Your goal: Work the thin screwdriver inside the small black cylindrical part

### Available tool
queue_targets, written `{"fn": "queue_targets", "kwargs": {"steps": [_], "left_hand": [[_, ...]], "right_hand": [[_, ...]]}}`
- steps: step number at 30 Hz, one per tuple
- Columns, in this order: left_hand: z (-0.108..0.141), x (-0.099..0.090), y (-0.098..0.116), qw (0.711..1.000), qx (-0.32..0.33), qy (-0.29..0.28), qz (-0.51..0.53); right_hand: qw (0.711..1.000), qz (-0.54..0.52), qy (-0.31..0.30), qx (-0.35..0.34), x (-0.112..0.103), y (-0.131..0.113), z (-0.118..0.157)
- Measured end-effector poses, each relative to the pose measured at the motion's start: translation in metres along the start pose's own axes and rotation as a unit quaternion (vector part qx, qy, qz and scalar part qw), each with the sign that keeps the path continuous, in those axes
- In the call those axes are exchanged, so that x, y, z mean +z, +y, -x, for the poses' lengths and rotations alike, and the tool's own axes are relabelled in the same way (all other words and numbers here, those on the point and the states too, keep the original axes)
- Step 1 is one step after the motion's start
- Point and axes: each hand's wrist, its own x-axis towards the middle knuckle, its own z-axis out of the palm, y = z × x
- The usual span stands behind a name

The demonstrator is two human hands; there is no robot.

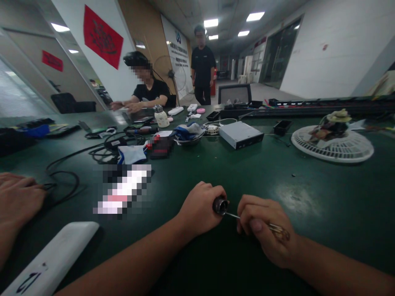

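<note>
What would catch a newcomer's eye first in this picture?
Front and centre, the left hand grips a small screwdriver with a dark round handle and thin metal shaft, the shaft running into the right hand. Further right on the dark green workbench lies a round white slatted fan grille, while a red diamond-shaped banner hangs high on the far-left wall.

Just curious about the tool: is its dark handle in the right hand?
No, the left hand grips the dark handle.

Figure: your left hand [199, 209] grips the dark handle of a screwdriver [220, 205], its thin steel shaft running into the curled fingers of your right hand [265, 230], above a dark green workbench [311, 230], with a metal drive enclosure [240, 135] beyond.
</note>
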Motion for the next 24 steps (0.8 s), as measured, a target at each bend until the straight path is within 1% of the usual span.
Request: {"fn": "queue_targets", "kwargs": {"steps": [3,5,7,10,12,15,16,18,21,22,24], "left_hand": [[-0.0003,0.0006,-0.0006,1.000,-0.003,-0.006,-0.003],[-0.0006,0.0011,-0.0011,1.000,-0.006,-0.009,-0.006],[-0.0010,0.0012,-0.0013,1.000,-0.006,-0.009,-0.005],[-0.0010,0.0008,-0.0010,1.000,-0.001,-0.006,-0.001],[-0.0007,0.0005,-0.0008,1.000,0.000,-0.009,-0.002],[-0.0004,0.0004,-0.0009,1.000,-0.009,-0.015,-0.004],[-0.0004,0.0003,-0.0010,1.000,-0.011,-0.014,-0.004],[-0.0006,0.0002,-0.0009,1.000,-0.008,-0.008,-0.001],[-0.0009,-0.0001,-0.0004,1.000,-0.004,-0.004,0.002],[-0.0009,-0.0002,-0.0003,1.000,-0.005,-0.005,0.001],[-0.0008,-0.0003,-0.0002,1.000,-0.007,-0.007,-0.001]], "right_hand": [[0.999,0.023,0.044,0.016,-0.0003,0.0012,0.0018],[0.998,0.022,0.058,0.022,-0.0003,0.0018,0.0017],[0.999,0.005,0.043,0.023,-0.0001,0.0021,0.0010],[1.000,-0.019,0.004,0.018,-0.0002,0.0025,0.0006],[1.000,-0.014,0.009,0.021,-0.0005,0.0027,0.0012],[0.998,0.009,0.051,0.037,-0.0009,0.0023,0.0015],[0.998,0.014,0.057,0.037,-0.0009,0.0019,0.0011],[0.999,0.010,0.043,0.027,-0.0008,0.0011,-0.0001],[1.000,-0.003,0.006,0.012,-0.0005,0.0001,-0.0011],[1.000,0.000,0.007,0.012,-0.0005,0.0000,-0.0010],[0.999,0.012,0.033,0.016,-0.0006,0.0004,-0.0004]]}}
